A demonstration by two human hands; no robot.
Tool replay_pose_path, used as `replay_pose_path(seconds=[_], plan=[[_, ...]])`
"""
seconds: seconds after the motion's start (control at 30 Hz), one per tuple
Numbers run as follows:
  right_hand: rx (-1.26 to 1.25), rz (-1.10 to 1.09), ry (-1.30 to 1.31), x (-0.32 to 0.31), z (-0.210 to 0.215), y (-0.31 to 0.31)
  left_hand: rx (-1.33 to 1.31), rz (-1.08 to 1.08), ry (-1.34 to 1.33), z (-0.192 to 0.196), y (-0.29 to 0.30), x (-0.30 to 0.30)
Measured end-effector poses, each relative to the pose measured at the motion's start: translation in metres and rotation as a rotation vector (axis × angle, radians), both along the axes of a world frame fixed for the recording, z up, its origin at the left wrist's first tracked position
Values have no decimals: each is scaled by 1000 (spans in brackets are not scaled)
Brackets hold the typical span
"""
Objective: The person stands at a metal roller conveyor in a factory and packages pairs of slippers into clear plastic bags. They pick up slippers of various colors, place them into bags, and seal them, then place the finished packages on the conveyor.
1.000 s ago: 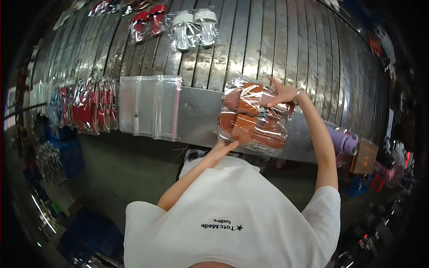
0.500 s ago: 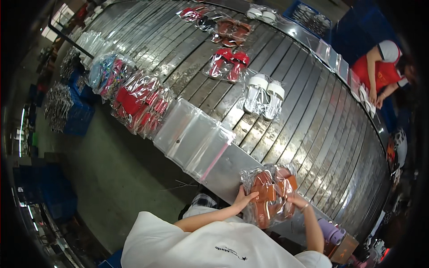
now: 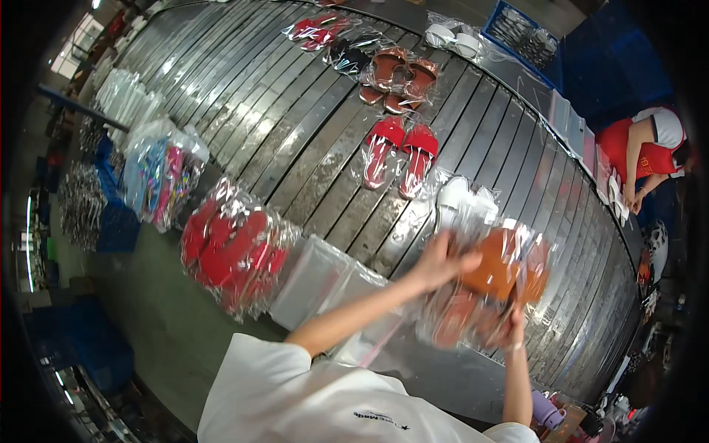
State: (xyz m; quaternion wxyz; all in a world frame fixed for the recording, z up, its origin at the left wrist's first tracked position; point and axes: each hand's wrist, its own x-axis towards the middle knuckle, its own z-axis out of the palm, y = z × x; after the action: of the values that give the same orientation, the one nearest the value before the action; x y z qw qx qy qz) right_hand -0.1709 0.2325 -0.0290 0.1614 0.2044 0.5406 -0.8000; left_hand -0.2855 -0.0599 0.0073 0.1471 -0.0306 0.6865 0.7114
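Note:
A clear plastic bag with a pair of brown sandals is raised over the near side of the slatted metal conveyor, blurred by motion. My left hand grips its left side, thumb laid over the plastic. At the lower right edge, my right hand is closed on the same bag. Just behind it, partly hidden, lie bagged white sandals on the slats. Farther off are bagged red slides, another bagged brown pair and a bagged black pair.
Clear plastic bags lie along the near metal edge, beside a pile of bagged red footwear and bagged multicoloured items. Across the conveyor, a person in red handles white footwear. A blue crate stands beyond the far edge.
Both hands have carried the bagged brown sandals up and away from me, over the conveyor. The footwear on the slats has shifted slightly in view.

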Motion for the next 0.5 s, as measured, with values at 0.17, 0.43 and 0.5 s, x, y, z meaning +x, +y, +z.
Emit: replay_pose_path(seconds=[0.17,0.43,0.5], plan=[[-144,-134,257,-236,-8,-76,-92,-79,188,47,-68,-240],[-273,-26,636,-510,27,-258,243,-307,242,54,-172,-499],[-90,-73,397,-548,-24,-254,211,-295,223,24,-173,-527]])
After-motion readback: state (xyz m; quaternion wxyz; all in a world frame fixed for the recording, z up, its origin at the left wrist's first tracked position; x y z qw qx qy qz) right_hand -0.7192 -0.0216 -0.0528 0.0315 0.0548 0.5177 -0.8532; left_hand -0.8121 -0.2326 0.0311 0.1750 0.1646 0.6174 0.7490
